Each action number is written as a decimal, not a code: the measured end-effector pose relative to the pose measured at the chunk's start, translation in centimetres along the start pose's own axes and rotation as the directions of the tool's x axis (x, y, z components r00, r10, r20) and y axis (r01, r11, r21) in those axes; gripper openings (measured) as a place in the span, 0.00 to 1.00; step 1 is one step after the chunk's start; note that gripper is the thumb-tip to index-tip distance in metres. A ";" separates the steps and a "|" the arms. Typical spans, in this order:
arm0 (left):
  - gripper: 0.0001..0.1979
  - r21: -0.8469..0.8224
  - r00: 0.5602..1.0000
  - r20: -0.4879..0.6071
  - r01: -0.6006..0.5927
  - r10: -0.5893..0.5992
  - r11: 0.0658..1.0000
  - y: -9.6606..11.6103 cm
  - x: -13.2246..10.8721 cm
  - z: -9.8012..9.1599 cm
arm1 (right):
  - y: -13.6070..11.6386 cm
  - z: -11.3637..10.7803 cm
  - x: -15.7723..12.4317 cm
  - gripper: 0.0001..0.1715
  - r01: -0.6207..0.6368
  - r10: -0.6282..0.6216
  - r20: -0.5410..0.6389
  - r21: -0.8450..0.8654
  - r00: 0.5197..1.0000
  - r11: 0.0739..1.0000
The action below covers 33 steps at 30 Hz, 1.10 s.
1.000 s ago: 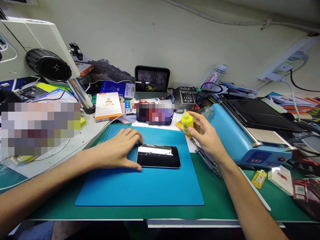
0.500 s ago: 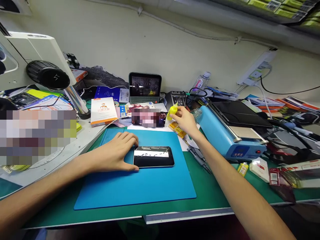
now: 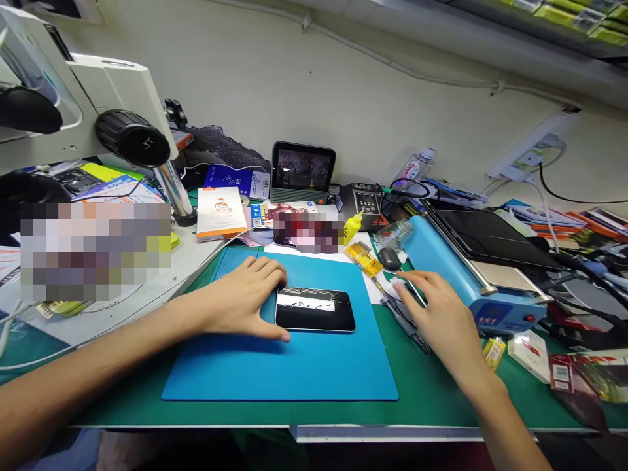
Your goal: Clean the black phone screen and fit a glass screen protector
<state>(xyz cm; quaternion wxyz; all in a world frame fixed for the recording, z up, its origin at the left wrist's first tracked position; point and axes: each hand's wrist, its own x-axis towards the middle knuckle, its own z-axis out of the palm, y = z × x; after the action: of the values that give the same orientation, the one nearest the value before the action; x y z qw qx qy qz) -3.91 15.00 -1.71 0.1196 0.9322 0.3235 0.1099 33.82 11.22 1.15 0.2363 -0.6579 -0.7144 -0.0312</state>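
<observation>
A black phone (image 3: 314, 310) lies flat on a blue work mat (image 3: 284, 366). My left hand (image 3: 245, 296) rests on the mat against the phone's left end, thumb along its near edge and fingers by its far corner. My right hand (image 3: 441, 320) is palm down over the green desk mat to the right of the blue mat, fingers stretched out above several thin dark tools (image 3: 405, 320); nothing is held in it. A small yellow bottle (image 3: 352, 227) stands at the back, beyond the blue mat and apart from both hands.
A blue machine (image 3: 466, 275) sits right of my right hand. A microscope (image 3: 88, 104) stands at the left. Behind are a small screen (image 3: 303, 171), a grey station (image 3: 366, 196), boxes (image 3: 220, 212), a clear jar (image 3: 395, 234), a yellow packet (image 3: 364, 258) and cables.
My right hand has set the yellow bottle down at the back and come back toward me, now spread over the tools. The left hand and phone have stayed put.
</observation>
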 end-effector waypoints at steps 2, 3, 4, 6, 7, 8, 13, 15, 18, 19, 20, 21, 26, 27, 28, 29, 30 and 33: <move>0.39 0.068 1.000 -0.016 -0.010 0.011 0.998 0.3 0.0 0.2 | 1.2 0.5 -1.6 0.24 0.075 -0.072 0.035 -0.068 0.997 0.995; 0.39 0.102 1.000 -0.024 -0.013 0.015 0.995 0.4 0.0 0.4 | 1.7 1.0 -1.9 0.25 0.102 -0.099 0.033 -0.073 0.994 0.992; 0.39 0.132 0.999 -0.030 -0.014 0.019 0.991 0.5 0.0 0.5 | 2.1 1.4 -1.9 0.26 0.123 -0.121 0.024 -0.069 0.992 0.990; 0.37 0.176 0.999 -0.036 -0.018 0.025 0.984 0.5 0.0 0.8 | 2.6 2.3 -1.6 0.25 0.146 -0.146 -0.009 -0.053 0.989 0.988; 0.37 0.191 0.999 -0.034 -0.022 0.029 0.981 0.5 0.0 0.8 | 2.6 2.6 -1.3 0.25 0.150 -0.151 -0.023 -0.047 0.988 0.988; 0.37 0.203 0.999 -0.030 -0.028 0.035 0.979 0.5 0.0 0.9 | 2.6 2.7 -1.1 0.24 0.148 -0.150 -0.040 -0.044 0.988 0.988; 0.38 0.231 0.998 -0.023 -0.056 0.063 0.971 0.3 0.0 0.8 | 0.3 2.3 -1.7 0.18 0.104 -0.111 -0.222 -0.046 0.969 0.994; 0.38 0.238 0.998 -0.024 -0.059 0.066 0.969 0.3 0.0 0.8 | -1.6 2.0 -2.9 0.13 0.155 -0.151 -0.269 -0.006 0.951 0.988; 0.38 0.242 0.998 -0.022 -0.059 0.066 0.968 0.3 0.0 0.9 | -4.8 2.3 -5.1 0.07 0.249 -0.239 -0.222 0.017 0.945 0.968; 0.38 0.241 0.998 -0.022 -0.059 0.067 0.969 0.3 0.0 0.9 | -5.6 2.6 -5.8 0.06 0.266 -0.255 -0.184 0.037 0.949 0.963; 0.38 0.238 0.997 -0.022 -0.061 0.068 0.969 0.3 0.1 0.9 | -6.3 2.8 -6.4 0.06 0.273 -0.261 -0.159 0.057 0.952 0.960; 0.38 0.236 0.997 -0.021 -0.063 0.070 0.970 0.3 0.1 0.9 | -6.7 3.1 -6.9 0.06 0.277 -0.266 -0.135 0.071 0.955 0.958; 0.38 0.225 0.997 -0.029 -0.063 0.071 0.972 0.3 0.1 0.9 | -7.0 3.3 -8.7 0.20 0.325 -0.322 -0.048 0.082 0.945 0.942; 0.38 0.224 0.997 -0.031 -0.062 0.071 0.973 0.3 0.1 0.9 | -6.9 3.2 -9.0 0.23 0.340 -0.339 -0.030 0.088 0.940 0.936; 0.38 0.223 0.997 -0.033 -0.061 0.070 0.973 0.3 0.1 0.9 | -6.7 3.1 -9.3 0.26 0.357 -0.358 -0.011 0.092 0.934 0.930; 0.38 0.222 0.997 -0.035 -0.060 0.069 0.973 0.3 0.1 0.9 | -6.6 3.0 -9.6 0.28 0.374 -0.376 0.008 0.093 0.927 0.923; 0.38 0.220 0.997 -0.039 -0.059 0.069 0.974 0.3 0.1 0.9 | -6.5 3.0 -9.8 0.30 0.391 -0.395 0.028 0.091 0.918 0.916; 0.37 0.200 0.997 -0.048 -0.055 0.066 0.978 0.2 0.1 0.9 | -6.5 3.2 -9.9 0.32 0.425 -0.430 0.093 0.072 0.898 0.902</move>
<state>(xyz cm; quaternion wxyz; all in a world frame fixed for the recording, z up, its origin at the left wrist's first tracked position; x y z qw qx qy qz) -3.44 14.76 -2.49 0.0135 0.9455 0.3075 0.1061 26.84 2.36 -3.72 0.2017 -0.4797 -0.8535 -0.0291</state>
